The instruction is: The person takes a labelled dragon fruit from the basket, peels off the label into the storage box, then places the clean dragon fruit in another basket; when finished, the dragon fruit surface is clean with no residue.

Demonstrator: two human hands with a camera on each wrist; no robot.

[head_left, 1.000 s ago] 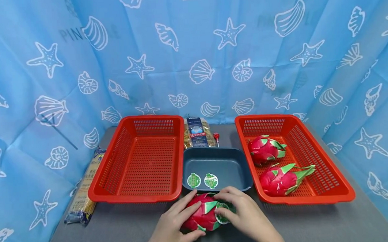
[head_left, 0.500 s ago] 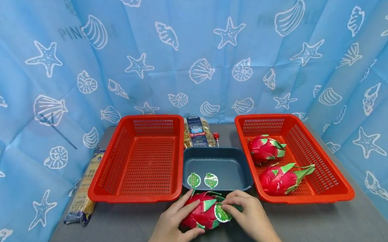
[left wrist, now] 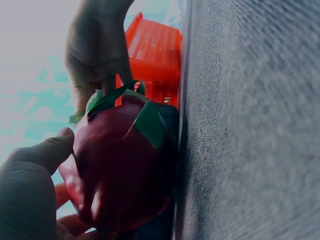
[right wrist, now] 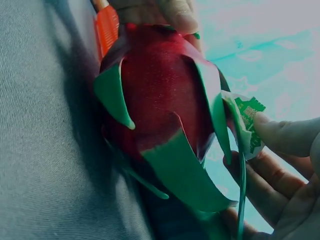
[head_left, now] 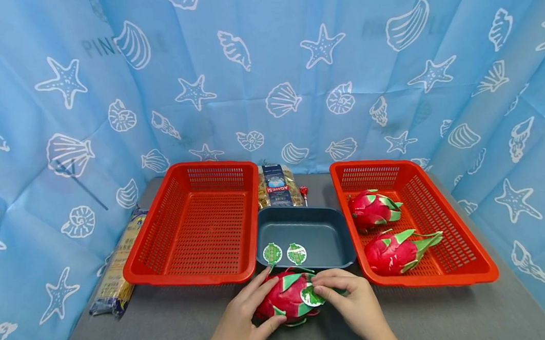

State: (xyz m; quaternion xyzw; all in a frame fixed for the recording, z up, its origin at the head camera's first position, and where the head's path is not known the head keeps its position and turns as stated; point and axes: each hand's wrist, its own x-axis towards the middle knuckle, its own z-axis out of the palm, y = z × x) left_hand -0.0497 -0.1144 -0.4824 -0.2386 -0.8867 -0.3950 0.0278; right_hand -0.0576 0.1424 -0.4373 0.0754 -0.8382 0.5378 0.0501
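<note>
A red dragon fruit [head_left: 285, 296] with green leaf tips lies on the table at the front middle. My left hand [head_left: 240, 315] grips its left end, thumb on the near side and fingers over the far side. At the leafy right end, my right hand [head_left: 350, 299] pinches the edge of a round green-and-white sticker [head_left: 310, 296]. Seen from the right wrist, thumb and fingertips hold the sticker [right wrist: 250, 122] by its outer edge, and its other edge meets a green leaf. Two similar stickers [head_left: 297, 253] lie on the near side of a dark blue tray [head_left: 324, 234].
At the left stands a red basket [head_left: 206, 235] with nothing in it. A second red basket [head_left: 437, 269] at the right holds two dragon fruits [head_left: 394, 253]. Behind the tray are a pasta bag [head_left: 280, 187] and a lollipop [head_left: 304, 191]; a spaghetti pack [head_left: 120, 268] lies far left.
The fruit has rolled slightly under my left hand. My right fingers, earlier over the sticker, have shifted a little right to its edge, and the sticker now sits at a different tilt.
</note>
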